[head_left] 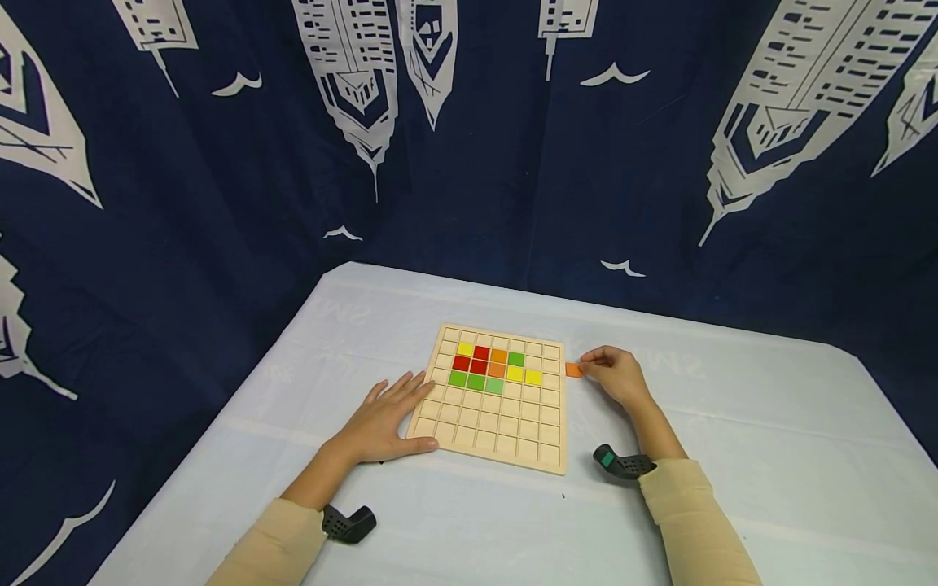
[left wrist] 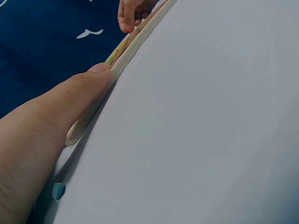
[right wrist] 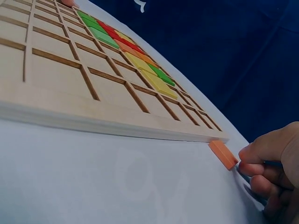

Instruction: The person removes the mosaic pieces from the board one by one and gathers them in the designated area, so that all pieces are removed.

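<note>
A wooden grid board lies on the table, with several coloured square tiles set in its upper middle cells. Among them are red tiles, yellow tiles, orange tiles and green tiles. My left hand rests at the board's left side, fingers spread, thumb at the lower left edge. Just off the board's right edge, my right hand pinches the end of a loose orange tile between thumb and fingertips. The tile's other end is close to the board's corner in the right wrist view.
A white cloth covers the table. Behind it hangs a dark blue curtain printed with white buildings and birds. Black bands with camera mounts sit on both wrists. A tiny dark speck lies below the board.
</note>
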A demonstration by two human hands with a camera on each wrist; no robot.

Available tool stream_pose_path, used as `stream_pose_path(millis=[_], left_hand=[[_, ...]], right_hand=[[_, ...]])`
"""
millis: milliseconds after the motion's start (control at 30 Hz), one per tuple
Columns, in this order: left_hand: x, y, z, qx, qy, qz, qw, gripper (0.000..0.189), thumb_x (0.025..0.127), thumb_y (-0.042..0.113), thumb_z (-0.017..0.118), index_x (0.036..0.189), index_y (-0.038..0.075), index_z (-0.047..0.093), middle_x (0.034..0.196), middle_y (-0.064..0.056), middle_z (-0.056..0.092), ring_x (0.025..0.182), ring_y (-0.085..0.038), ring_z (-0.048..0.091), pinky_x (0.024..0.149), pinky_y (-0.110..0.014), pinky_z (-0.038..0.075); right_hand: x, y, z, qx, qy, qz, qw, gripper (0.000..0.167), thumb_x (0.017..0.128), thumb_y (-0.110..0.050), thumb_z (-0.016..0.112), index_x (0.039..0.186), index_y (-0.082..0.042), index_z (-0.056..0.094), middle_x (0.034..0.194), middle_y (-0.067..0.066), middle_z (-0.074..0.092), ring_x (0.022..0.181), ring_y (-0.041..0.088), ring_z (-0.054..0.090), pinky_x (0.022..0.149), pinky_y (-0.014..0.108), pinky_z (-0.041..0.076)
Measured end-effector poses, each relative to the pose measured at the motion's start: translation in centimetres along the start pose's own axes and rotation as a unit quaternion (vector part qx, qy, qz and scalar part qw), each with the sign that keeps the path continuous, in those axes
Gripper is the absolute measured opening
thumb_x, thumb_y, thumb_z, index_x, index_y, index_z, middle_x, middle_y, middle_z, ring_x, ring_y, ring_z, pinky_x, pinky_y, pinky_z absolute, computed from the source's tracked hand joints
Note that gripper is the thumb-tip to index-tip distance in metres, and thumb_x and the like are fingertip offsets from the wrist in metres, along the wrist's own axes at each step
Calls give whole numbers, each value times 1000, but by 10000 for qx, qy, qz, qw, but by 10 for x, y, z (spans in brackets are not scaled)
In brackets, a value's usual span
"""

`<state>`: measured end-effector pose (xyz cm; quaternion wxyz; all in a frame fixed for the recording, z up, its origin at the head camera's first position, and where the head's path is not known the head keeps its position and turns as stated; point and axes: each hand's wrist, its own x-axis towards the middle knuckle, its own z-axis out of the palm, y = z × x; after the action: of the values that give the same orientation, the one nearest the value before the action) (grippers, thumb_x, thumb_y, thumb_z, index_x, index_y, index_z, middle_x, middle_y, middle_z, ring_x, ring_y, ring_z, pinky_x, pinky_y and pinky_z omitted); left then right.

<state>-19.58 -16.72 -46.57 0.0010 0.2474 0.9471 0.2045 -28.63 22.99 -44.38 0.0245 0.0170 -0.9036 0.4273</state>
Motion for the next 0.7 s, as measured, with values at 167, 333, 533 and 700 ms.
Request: stream_pose_path(millis=[167, 333, 533, 700], left_hand=[[0, 0, -1, -14, -13, -22, 10000, 94, 82, 69, 59, 154, 16, 31, 160, -5, 23, 148, -27, 15, 115, -56, 10], [0, 1, -2, -28, -26, -33, 10000, 94, 82, 68, 60, 154, 15, 31, 160, -6, 23, 148, -27, 15, 115, -56, 10], [0, 2, -2, -18, -39, -53, 10000, 94, 82, 69, 59, 154, 16, 31, 160, -5, 23, 148, -26, 14, 115, -56, 10], [0, 2, -1, -31, -34, -28, 10000, 94, 82, 68, 59, 154, 15, 31, 160, -6, 23, 148, -27, 14, 115, -56, 10]], right_hand=[[0, -3, 0, 62, -7, 12, 10000, 19, 90, -9, 65, 102, 5, 67, 93, 13, 68, 78, 17, 56, 65, 24, 46], [1, -7, 1, 131, -44, 39, 9999, 19, 91, -8, 64, 103, 6, 67, 94, 15, 68, 76, 14, 58, 64, 21, 47], [3, -14, 4, 221, -36, 0, 9997, 18, 92, -8, 64, 103, 5, 67, 94, 15, 68, 75, 15, 59, 64, 21, 48], [3, -21, 9, 273, -21, -96, 9996, 18, 91, -9, 65, 102, 5, 67, 90, 13, 67, 72, 16, 57, 60, 21, 49]])
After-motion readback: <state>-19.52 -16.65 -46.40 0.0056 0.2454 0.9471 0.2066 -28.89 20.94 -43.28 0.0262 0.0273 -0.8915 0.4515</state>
